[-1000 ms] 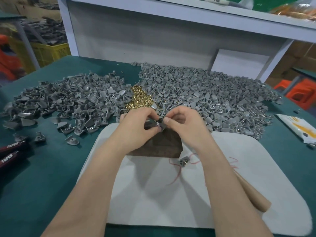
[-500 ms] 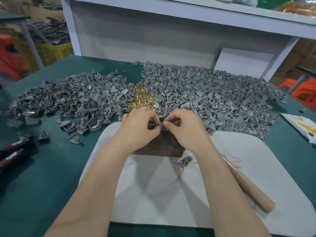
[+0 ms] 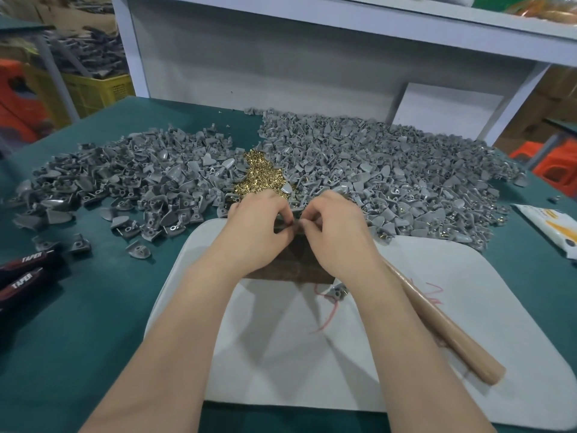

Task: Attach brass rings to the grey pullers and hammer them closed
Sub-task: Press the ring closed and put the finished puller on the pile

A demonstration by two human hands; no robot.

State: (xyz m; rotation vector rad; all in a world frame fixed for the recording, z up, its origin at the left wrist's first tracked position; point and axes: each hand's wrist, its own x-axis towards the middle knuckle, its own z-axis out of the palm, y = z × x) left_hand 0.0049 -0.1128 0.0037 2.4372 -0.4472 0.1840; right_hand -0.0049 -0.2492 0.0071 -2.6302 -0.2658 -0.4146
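My left hand (image 3: pixel 259 228) and my right hand (image 3: pixel 335 229) meet fingertip to fingertip over a dark brown block (image 3: pixel 293 264) on the white mat (image 3: pixel 421 339). Together they pinch a small grey puller (image 3: pixel 295 225), mostly hidden by the fingers; I cannot see a ring on it. A heap of brass rings (image 3: pixel 260 179) lies just beyond the hands, between two big piles of grey pullers, one on the left (image 3: pixel 131 182) and one on the right (image 3: pixel 390 170). A wooden hammer handle (image 3: pixel 449 332) lies on the mat under my right forearm; its head is hidden.
One grey puller (image 3: pixel 338 292) sits on the mat beside loose red thread (image 3: pixel 327 317). Dark tool handles marked TAPER (image 3: pixel 25 270) lie at the left on the green table (image 3: pixel 78 323). A white packet (image 3: pixel 552 229) rests at the right edge. A white shelf unit (image 3: pixel 281 57) stands behind.
Both hands stay together on the puller over the block, their fingers shifting slightly. The camera has tilted, showing more of the hammer handle.
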